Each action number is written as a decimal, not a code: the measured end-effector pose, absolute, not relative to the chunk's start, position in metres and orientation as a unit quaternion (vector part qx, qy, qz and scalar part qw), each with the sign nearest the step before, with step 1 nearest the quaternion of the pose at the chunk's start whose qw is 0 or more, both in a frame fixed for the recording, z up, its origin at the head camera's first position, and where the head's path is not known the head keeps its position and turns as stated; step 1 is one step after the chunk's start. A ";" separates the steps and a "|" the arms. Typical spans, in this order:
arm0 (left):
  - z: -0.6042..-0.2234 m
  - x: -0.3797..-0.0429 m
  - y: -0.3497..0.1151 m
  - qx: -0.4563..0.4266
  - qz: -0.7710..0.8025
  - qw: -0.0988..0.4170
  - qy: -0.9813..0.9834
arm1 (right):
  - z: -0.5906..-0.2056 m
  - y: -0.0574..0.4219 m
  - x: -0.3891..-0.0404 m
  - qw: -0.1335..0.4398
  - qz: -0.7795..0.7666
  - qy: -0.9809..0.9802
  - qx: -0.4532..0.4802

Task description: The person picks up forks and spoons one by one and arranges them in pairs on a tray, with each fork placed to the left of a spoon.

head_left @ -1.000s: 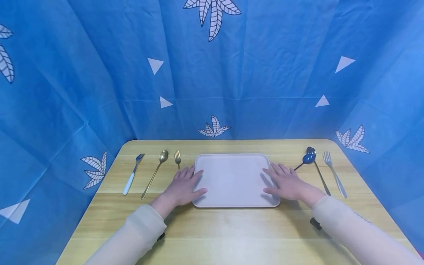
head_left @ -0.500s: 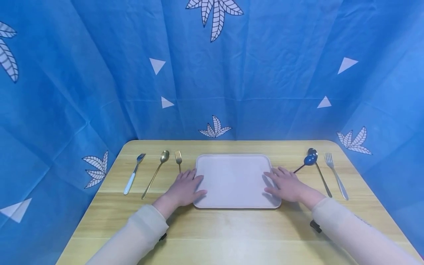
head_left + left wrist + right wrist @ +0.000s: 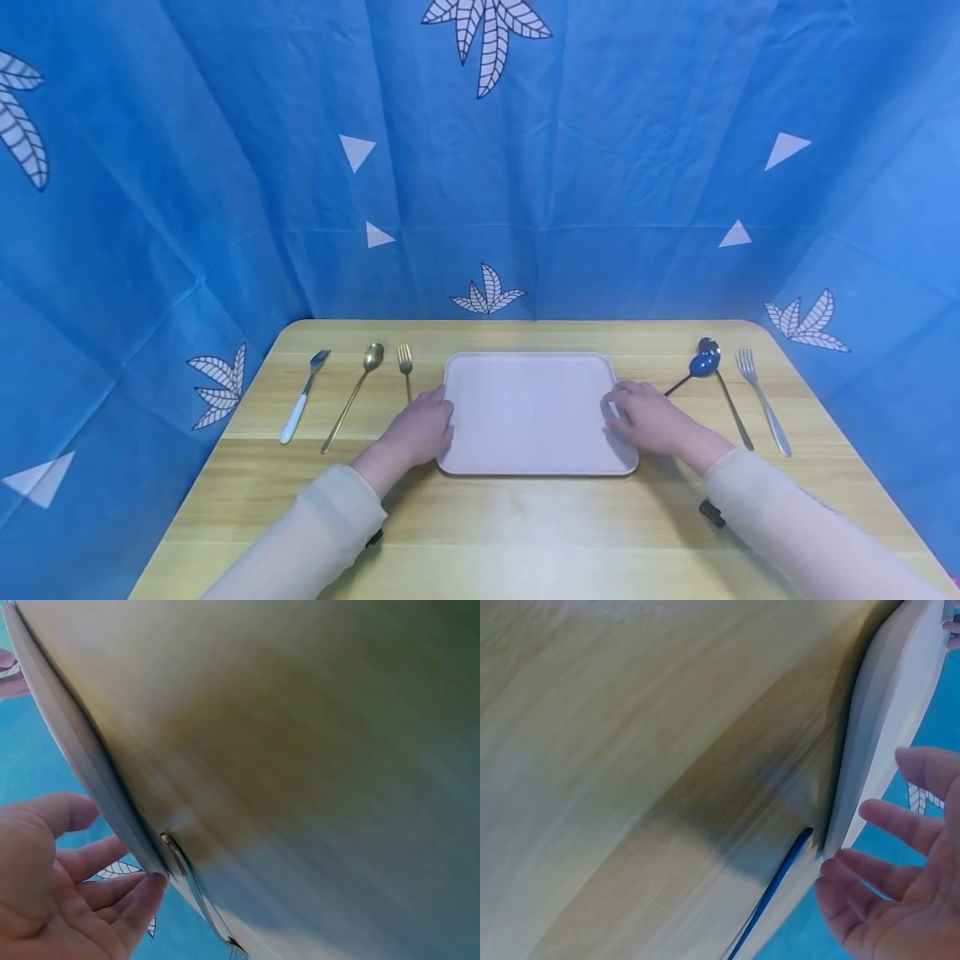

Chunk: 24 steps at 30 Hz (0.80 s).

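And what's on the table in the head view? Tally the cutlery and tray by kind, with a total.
Forks: 3 (white-handled fork, gold fork, silver fork)
Spoons: 3 (gold spoon, blue spoon, dark spoon)
Trays: 1 (pale tray)
Total: 7

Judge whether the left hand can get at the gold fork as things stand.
Probably yes: the gold fork lies near the left hand, beside the tray, and nothing seems to lie over it.

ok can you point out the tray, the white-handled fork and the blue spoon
tray [image 3: 528, 412], head view, on its bare flat middle
white-handled fork [image 3: 299, 405], head view, on its handle
blue spoon [image 3: 702, 366], head view, on its bowl
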<state>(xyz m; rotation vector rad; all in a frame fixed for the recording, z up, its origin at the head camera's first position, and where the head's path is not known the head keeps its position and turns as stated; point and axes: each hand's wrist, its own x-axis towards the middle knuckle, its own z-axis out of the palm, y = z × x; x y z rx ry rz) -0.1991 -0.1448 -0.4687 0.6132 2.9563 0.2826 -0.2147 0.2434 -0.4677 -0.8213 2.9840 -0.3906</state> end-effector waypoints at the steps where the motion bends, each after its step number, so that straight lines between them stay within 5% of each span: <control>1: -0.469 -0.200 -0.145 0.201 0.096 0.047 0.974 | -0.468 0.243 -0.215 0.005 -0.127 0.956 -0.265; 8: -0.474 -0.203 -0.145 0.214 0.119 -0.007 0.970 | -0.469 0.238 -0.218 -0.020 -0.143 0.956 -0.254; 24: -0.472 -0.208 -0.140 0.113 0.185 0.031 0.976 | -0.472 0.233 -0.223 0.023 -0.176 0.973 -0.151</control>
